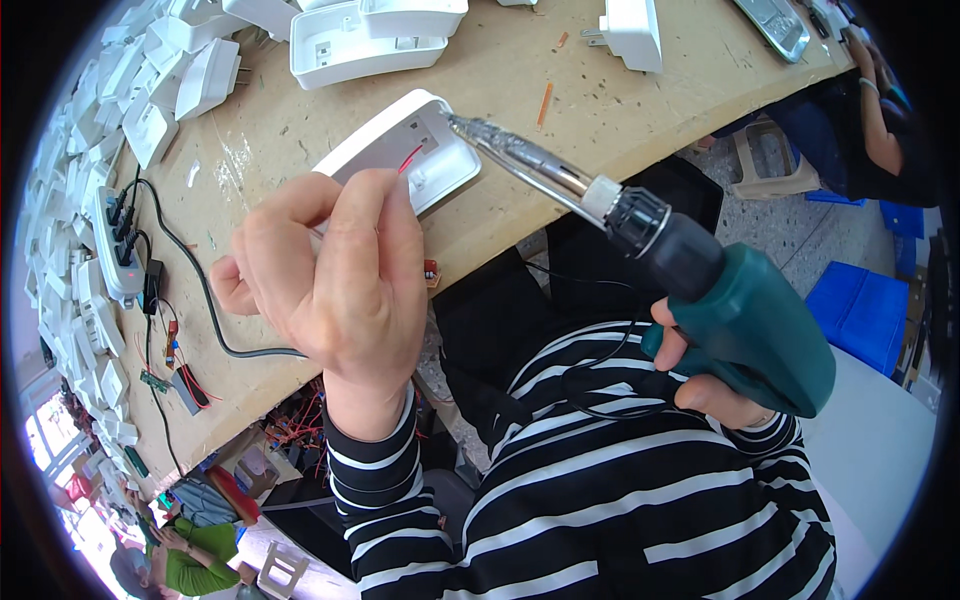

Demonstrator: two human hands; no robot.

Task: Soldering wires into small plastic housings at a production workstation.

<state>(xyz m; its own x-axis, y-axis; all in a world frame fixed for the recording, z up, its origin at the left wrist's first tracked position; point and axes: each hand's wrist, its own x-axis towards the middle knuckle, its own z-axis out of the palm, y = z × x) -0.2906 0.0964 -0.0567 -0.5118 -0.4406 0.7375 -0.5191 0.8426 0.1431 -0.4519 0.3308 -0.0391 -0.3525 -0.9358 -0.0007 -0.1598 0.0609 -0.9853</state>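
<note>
A person in a black-and-white striped top sits at a wooden bench [510, 180], both hands busy. The left hand [335, 265] has thumb and fingers pressed together in a pinch on a thin red wire [411, 157], which pokes out past the fingertips over an open white plastic housing [368, 142] lying on the bench near its edge. The right hand [712, 398] is wrapped around the handle of a green pistol-shaped soldering tool [775, 330], its fingers partly hidden behind it. The tool's metal nozzle [520, 155] points left to the housing's far corner; whether it touches, I cannot tell. Many white housings [205, 80] crowd the bench's left side.
</note>
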